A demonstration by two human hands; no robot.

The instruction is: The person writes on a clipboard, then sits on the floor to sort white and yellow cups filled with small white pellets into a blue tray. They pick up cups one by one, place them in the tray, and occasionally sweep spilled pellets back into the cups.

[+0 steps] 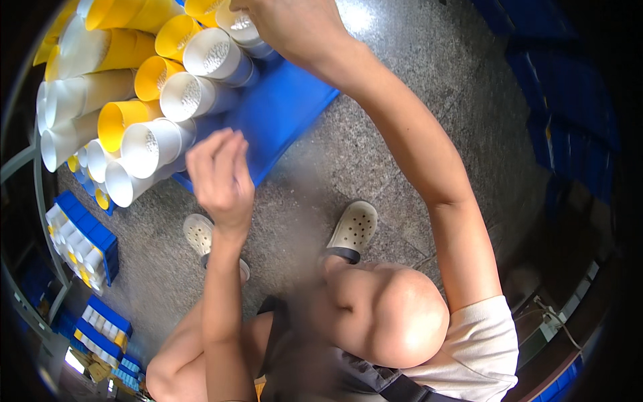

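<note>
My left hand [221, 175] is raised beside a blue plastic bin [288, 110], its fingers curled in, and anything within them is hidden. Just left of it lie white cups [153, 147] and yellow cups [120, 124], stacked on their sides with mouths facing me. Small white pellets [216, 57] show inside several of them. My right hand [295, 27] reaches to the top of the view, close to a white cup [240, 28] in the upper row. Most of its fingers are cut off by the upper edge, so its grip is hidden.
Smaller blue bins of white and yellow cups [84, 244] stand on the left, with another stack [100, 328] below. Dark blue crates [569, 100] line the right. My feet, in beige clogs [355, 226], rest on grey stone floor [415, 231]. A metal frame [40, 201] curves along the left.
</note>
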